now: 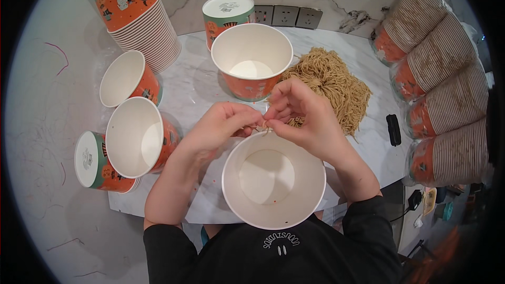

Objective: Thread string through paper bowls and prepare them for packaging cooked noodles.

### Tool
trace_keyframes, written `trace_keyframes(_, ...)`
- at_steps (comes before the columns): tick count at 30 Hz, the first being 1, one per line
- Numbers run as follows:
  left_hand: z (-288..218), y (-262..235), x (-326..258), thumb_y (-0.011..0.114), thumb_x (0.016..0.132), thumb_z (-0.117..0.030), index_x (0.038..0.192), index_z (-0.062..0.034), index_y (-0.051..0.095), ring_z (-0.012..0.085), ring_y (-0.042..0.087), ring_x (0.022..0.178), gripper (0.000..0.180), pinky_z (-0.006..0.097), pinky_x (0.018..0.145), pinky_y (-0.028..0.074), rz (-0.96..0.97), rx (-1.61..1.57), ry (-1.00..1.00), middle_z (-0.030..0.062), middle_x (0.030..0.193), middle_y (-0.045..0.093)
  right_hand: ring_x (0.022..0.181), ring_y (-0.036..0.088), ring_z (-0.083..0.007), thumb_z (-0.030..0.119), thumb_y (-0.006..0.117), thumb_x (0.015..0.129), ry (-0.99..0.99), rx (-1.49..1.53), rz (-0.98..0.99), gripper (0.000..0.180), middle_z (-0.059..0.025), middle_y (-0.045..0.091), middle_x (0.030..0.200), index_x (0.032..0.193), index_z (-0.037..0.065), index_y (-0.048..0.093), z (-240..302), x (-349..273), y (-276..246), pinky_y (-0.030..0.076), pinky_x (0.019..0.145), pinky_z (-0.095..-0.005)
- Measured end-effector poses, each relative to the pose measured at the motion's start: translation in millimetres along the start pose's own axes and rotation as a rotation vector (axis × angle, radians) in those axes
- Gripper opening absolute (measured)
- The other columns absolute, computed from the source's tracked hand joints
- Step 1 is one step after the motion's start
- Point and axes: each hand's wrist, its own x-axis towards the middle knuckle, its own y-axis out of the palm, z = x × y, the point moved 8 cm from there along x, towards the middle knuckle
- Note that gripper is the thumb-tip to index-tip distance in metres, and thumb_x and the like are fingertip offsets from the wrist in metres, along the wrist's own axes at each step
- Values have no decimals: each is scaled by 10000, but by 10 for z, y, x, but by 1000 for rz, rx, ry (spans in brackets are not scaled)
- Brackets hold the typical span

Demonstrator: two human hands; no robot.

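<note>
Over on the left, orange-and-green paper tubs [139,137] stand and lie about, and to their right the person's left hand [221,121] pinches one end of a thin strand [267,127] between thumb and finger. The strand sits right at the fingertips, over the far rim of an open white-lined tub [310,181], and the right hand [305,118] pinches it too, with a tan stringy heap [339,87] just beyond.

Black short-sleeved shirt [315,257]; white arched lettering [281,235], two strokes [280,251] below.
</note>
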Motion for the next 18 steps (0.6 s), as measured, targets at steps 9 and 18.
trace_keyframes(9,96,-52,62,613,995,-220,966,-18,731,35,581,765,235,192,714,476,27,-127,-68,-26,850,669,756,666,-235,-47,702,741,-257,-409,-40,377,-62,634,825,1090,60,609,261,-86,91,548,668,-342)
trace_keyframes(18,164,-20,94,642,995,-221,1023,-40,715,42,615,800,197,203,747,491,140,-141,-34,-8,921,700,743,630,-271,-51,700,684,-404,-473,-76,339,-67,606,810,997,68,648,312,-104,125,512,635,-375)
